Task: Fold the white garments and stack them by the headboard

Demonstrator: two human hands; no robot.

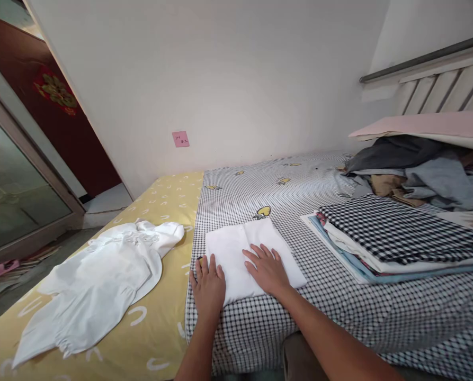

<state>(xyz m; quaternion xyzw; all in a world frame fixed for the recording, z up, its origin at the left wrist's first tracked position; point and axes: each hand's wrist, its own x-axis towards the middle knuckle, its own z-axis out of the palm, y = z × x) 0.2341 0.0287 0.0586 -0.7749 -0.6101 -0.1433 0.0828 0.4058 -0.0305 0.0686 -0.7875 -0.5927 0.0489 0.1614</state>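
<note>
A folded white cloth (236, 244) lies flat on the black-and-white checked sheet (300, 190) of the bed. My left hand (207, 286) rests flat on the cloth's near left edge, fingers spread. My right hand (266, 269) presses flat on the cloth's middle, fingers apart. Neither hand grips anything. To the left, a loose white garment (97, 280) is spread unfolded on the yellow sheet (172, 196).
A stack of folded clothes (391, 238) topped by a checked piece sits at the right. Behind it lies a heap of unfolded grey and tan clothes (419, 169) below a pink board (427, 126). A white wall with a pink note (180, 138) is ahead; a glass door (14, 180) stands left.
</note>
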